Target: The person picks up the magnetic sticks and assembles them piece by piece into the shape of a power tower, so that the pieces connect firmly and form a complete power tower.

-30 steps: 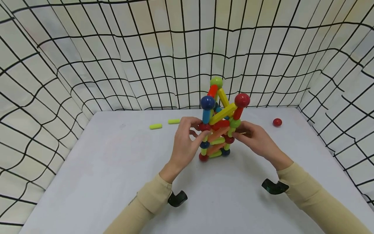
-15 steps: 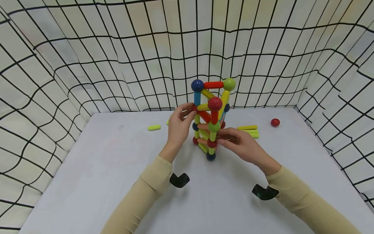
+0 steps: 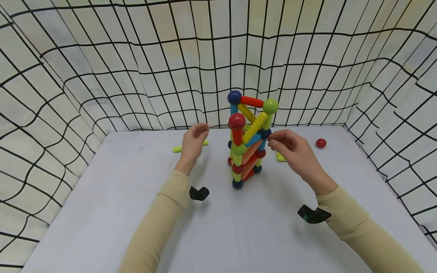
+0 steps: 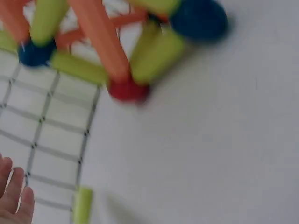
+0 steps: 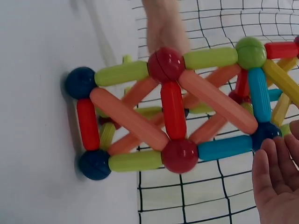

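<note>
A tall tower of coloured rods and balls [image 3: 238, 149] stands upright on the white table. Left of it, my left hand [image 3: 192, 144] hovers apart from the tower, its fingers loosely bent and holding nothing. At the tower's right side, my right hand [image 3: 293, 149] has its fingertips at a dark blue ball [image 3: 264, 134]. In the right wrist view the fingers of that hand [image 5: 275, 182] lie fairly straight against or just beside the blue ball [image 5: 266, 136]; whether they touch cannot be told. The tower's lower red ball [image 4: 128, 90] shows blurred in the left wrist view.
Behind the left hand lie short yellow-green rods [image 3: 177, 149]. More yellow-green rods [image 3: 281, 157] lie partly hidden by the right hand. A loose red ball [image 3: 321, 143] sits at the right back of the table [image 3: 112, 212]. Black netting over white cloth surrounds the table's back and sides.
The tower has turned on the table, bringing different faces forward. My left hand has let go of it and drawn left. My right hand has shifted right and up to the blue ball.
</note>
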`<act>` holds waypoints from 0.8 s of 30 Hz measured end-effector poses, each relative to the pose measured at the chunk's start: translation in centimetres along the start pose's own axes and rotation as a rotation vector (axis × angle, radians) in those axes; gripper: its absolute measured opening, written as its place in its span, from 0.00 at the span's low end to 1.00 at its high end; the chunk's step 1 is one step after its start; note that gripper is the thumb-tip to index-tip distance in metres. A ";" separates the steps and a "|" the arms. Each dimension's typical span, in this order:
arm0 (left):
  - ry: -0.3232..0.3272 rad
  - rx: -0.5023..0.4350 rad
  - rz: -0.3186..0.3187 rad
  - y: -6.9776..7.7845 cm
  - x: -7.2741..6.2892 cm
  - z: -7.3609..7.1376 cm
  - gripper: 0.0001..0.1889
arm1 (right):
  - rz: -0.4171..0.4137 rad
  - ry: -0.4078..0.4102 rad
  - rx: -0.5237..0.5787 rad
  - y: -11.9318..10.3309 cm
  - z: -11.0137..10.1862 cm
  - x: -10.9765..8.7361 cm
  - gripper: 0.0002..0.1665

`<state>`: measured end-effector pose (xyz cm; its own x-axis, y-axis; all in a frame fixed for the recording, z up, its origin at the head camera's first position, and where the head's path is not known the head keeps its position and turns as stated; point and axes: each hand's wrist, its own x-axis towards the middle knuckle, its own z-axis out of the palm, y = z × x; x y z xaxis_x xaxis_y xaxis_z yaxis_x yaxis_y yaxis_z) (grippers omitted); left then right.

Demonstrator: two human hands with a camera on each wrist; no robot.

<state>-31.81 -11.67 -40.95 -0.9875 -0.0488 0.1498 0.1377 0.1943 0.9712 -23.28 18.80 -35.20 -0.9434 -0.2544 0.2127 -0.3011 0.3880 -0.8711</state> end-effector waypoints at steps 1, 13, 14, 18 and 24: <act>0.003 0.045 -0.030 -0.7 0.2 -0.6 0.18 | -0.004 0.032 -0.009 0.1 -0.3 0.1 0.20; -0.217 0.516 -0.072 -4.4 1.4 -2.3 0.26 | -0.019 0.011 -0.040 0.8 -0.2 0.5 0.28; -0.229 0.564 -0.048 -4.4 1.5 -2.1 0.25 | -0.017 0.014 -0.041 0.8 -0.2 0.5 0.28; -0.239 0.728 0.028 -4.2 1.5 -1.4 0.22 | -0.004 0.017 -0.044 0.8 -0.3 0.5 0.28; -0.238 0.757 0.047 -3.8 0.7 -0.6 0.15 | 0.017 0.006 -0.023 0.8 -0.3 0.5 0.29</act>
<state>-32.97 -13.04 -44.42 -0.9835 0.1701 0.0609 0.1746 0.8082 0.5625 -24.00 19.25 -35.68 -0.9493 -0.2422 0.2004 -0.2877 0.4125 -0.8643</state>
